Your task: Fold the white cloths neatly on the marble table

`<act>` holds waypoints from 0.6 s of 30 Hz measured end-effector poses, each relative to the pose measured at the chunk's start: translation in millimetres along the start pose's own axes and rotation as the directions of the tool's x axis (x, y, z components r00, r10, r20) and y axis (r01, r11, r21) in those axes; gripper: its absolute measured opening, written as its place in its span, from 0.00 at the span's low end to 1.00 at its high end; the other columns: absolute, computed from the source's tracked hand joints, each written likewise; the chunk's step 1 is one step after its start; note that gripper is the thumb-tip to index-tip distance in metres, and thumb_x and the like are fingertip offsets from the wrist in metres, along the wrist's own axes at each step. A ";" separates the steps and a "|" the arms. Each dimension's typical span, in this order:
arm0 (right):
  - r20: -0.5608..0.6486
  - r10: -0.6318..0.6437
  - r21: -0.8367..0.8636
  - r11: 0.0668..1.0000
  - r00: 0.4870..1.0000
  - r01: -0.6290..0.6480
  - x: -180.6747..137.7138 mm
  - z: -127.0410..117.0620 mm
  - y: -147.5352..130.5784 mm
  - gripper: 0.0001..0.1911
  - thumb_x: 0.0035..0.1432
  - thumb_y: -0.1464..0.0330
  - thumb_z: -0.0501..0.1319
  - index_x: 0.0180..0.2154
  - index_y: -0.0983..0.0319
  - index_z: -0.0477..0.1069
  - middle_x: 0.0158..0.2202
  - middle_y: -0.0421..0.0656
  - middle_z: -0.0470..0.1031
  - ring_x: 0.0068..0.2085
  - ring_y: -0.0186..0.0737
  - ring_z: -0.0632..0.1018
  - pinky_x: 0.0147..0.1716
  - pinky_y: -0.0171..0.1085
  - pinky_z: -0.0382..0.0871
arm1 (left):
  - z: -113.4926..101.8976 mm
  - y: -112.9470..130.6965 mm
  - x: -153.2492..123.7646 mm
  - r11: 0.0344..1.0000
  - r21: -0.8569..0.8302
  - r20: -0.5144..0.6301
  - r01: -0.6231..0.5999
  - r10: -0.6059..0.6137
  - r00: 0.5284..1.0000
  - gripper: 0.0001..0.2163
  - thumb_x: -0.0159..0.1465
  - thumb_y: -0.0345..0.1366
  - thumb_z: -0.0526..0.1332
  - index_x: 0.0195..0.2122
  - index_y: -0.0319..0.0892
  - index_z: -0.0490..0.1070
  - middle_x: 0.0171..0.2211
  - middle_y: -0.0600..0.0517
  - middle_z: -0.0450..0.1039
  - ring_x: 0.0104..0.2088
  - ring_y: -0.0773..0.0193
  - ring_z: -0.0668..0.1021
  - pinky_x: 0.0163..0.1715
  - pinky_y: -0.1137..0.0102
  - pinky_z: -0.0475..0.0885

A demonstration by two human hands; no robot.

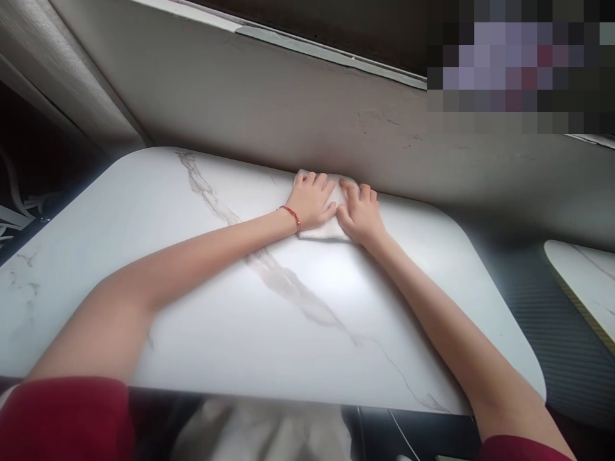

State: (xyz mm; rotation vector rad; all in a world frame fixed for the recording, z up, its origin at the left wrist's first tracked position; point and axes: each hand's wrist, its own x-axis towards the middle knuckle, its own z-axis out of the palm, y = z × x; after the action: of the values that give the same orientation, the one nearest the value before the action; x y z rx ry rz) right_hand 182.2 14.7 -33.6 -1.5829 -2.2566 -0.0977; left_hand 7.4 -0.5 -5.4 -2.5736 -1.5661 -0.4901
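A small white cloth (321,232) lies on the white marble table (230,307) at its far edge, close to the grey wall. My left hand (312,200), with a red bracelet at the wrist, rests flat on the cloth with fingers stretched out. My right hand (360,211) lies flat beside it on the same cloth, fingers extended toward the wall. The two hands touch at the thumbs. Most of the cloth is hidden under them.
The grey wall (269,109) rises right behind the table, with a window sill above it. A second marble table (583,282) stands at the right, across a dark gap of ribbed floor (538,320). Dark space lies left of the table.
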 end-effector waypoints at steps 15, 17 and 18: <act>0.019 0.046 0.045 0.998 0.999 -0.047 -0.6 -3.5 -10.3 0.35 0.64 0.60 0.48 0.69 0.65 0.57 0.62 0.61 0.60 0.60 0.64 0.62 0.56 0.58 0.62 | 2.1 -10.5 1.0 0.996 -0.045 -0.002 0.072 -0.073 0.997 0.24 0.69 0.45 0.54 0.61 0.35 0.62 0.62 0.35 0.65 0.63 0.46 0.66 0.62 0.54 0.57; 0.022 0.042 0.039 0.998 0.999 -0.043 -0.4 -2.4 -9.8 0.35 0.64 0.60 0.48 0.69 0.66 0.57 0.62 0.61 0.60 0.60 0.63 0.62 0.57 0.58 0.61 | 0.9 -11.0 0.3 0.997 -0.016 0.015 0.069 -0.069 0.998 0.25 0.69 0.45 0.53 0.62 0.34 0.62 0.62 0.35 0.65 0.62 0.46 0.66 0.61 0.54 0.58; 0.021 0.041 0.038 0.998 0.999 -0.042 -0.4 -2.1 -9.9 0.35 0.65 0.60 0.48 0.69 0.65 0.57 0.61 0.61 0.61 0.60 0.63 0.62 0.57 0.58 0.61 | -0.1 -11.2 0.0 0.998 0.000 0.022 0.065 -0.065 0.998 0.25 0.69 0.46 0.53 0.62 0.34 0.62 0.62 0.35 0.65 0.62 0.46 0.66 0.61 0.55 0.58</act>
State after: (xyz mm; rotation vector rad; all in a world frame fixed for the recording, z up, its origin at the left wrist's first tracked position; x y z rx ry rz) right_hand 173.7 10.2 -30.2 -1.6167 -2.2263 -0.0274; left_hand -2.5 4.7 -6.3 -2.5445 -1.6614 -0.4693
